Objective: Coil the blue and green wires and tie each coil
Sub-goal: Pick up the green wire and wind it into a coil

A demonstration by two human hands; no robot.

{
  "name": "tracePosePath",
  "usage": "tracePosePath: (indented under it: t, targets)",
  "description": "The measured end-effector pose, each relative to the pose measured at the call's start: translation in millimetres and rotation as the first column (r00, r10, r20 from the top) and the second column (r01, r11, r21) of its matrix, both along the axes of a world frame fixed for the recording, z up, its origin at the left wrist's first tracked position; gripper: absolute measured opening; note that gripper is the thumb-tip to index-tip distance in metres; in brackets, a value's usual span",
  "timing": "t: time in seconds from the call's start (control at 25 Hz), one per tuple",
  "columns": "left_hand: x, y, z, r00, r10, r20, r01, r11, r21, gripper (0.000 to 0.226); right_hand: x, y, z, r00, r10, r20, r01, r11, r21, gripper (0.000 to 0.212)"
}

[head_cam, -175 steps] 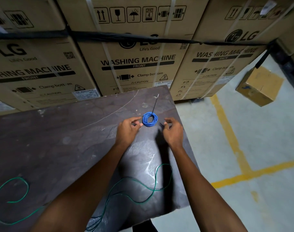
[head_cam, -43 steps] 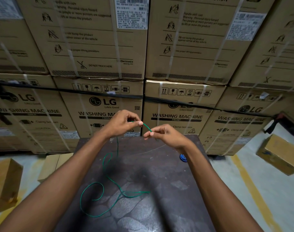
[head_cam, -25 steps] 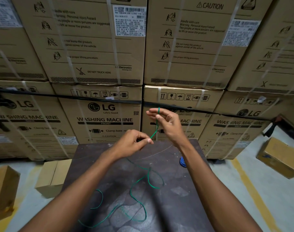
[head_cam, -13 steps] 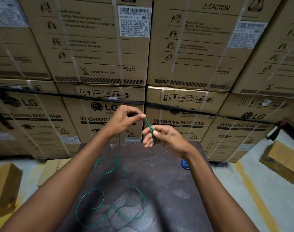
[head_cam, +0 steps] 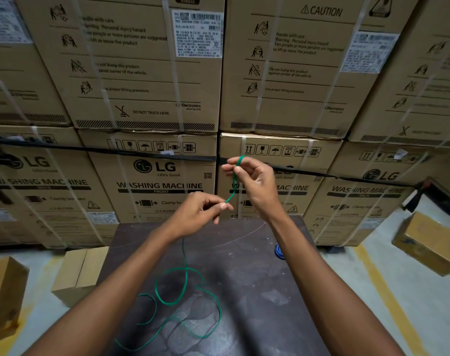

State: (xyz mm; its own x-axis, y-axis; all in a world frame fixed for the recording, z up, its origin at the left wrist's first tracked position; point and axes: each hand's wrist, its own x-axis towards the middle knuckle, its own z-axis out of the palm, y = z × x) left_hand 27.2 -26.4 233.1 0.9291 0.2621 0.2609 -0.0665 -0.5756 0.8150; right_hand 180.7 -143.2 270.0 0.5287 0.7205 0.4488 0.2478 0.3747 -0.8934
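A thin green wire (head_cam: pixel 185 283) runs up from loose loops on the dark table (head_cam: pixel 244 291) into both my hands, held above the table's far end. My right hand (head_cam: pixel 254 181) is raised, with the wire looped over its fingers and pinched by the thumb. My left hand (head_cam: pixel 201 214) sits lower and pinches the same wire between thumb and forefinger. The short stretch of wire between the hands is taut. A blue wire coil (head_cam: pixel 279 251) lies on the table beside my right forearm, which hides part of it.
Stacked washing machine cartons (head_cam: pixel 154 176) with straps form a wall just behind the table. Small cardboard boxes sit on the floor at left (head_cam: pixel 75 273), far left (head_cam: pixel 3 291) and right (head_cam: pixel 429 242). Yellow lines (head_cam: pixel 388 299) mark the concrete floor.
My right hand rose with a green loop over its fingers while my left hand dropped lower, drawing the wire taut. The loops on the table shifted. Seven seconds ago both hands were at the blue coil.
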Motion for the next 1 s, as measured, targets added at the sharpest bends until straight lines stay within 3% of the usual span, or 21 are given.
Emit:
tracePosePath:
  t: [0.08, 0.16, 0.2, 0.32, 0.44, 0.6, 0.68, 0.8, 0.92, 1.0]
  targets:
    - [-8.2, 6.9, 11.5, 0.999, 0.019, -0.037, -0.014, 0.991, 0.134, 0.017, 2.9, -0.6, -7.8, 0.973, -0.038, 0.226, 0.064, 0.992, -0.108, 0.021]
    - [-14.9, 15.4, 28.6, 0.998, 0.06, -0.02, -0.054, 0.97, 0.236, 0.015, 3.3, -4.5, -18.2, 0.899, 0.034, 0.437, 0.085, 0.964, -0.251, 0.021]
    - [-16.8, 21.6, 37.6, 0.997, 0.074, 0.006, -0.073, 0.963, 0.258, 0.016, 1.8, -8.3, -22.5, 0.88, 0.089, 0.467, 0.074, 0.945, -0.319, 0.02]
    - [-16.3, 43.6, 56.3, 0.993, 0.093, 0.076, -0.107, 0.975, 0.196, 0.016, -8.6, -19.4, -26.4, 0.934, 0.292, 0.205, -0.191, 0.895, -0.404, 0.02]
    - [-8.9, 48.9, 62.1, 0.986, 0.086, 0.146, -0.093, 0.995, 0.045, 0.01, -22.6, -23.3, -10.7, 0.883, 0.47, 0.009, -0.43, 0.814, -0.39, 0.019]
    - [1.2, 41.0, 41.4, 0.961, 0.193, 0.199, -0.133, 0.95, -0.281, 0.015, -36.4, -25.2, 17.1, 0.798, 0.551, -0.243, -0.587, 0.803, -0.107, 0.015]
    - [3.6, 35.4, 23.2, 0.965, 0.185, 0.188, -0.109, 0.928, -0.355, 0.02, -39.7, -21.6, 30.8, 0.783, 0.531, -0.324, -0.54, 0.839, 0.069, 0.014]
    - [6.7, 17.5, 9.8, 0.982, 0.109, 0.155, -0.063, 0.959, -0.278, 0.023, -33.8, -7.0, 41.6, 0.861, 0.38, -0.339, -0.332, 0.923, 0.192, 0.018]
    - [0.1, 5.2, 12.7, 0.991, 0.037, 0.132, -0.016, 0.988, -0.157, 0.026, -21.4, 7.2, 35.0, 0.972, 0.152, -0.182, -0.123, 0.979, 0.161, 0.021]
    - [-8.4, 5.2, 15.5, 0.996, 0.015, 0.093, -0.009, 0.998, -0.058, 0.026, -13.8, 10.0, 27.6, 0.999, -0.009, 0.034, 0.005, 0.996, 0.091, 0.022]
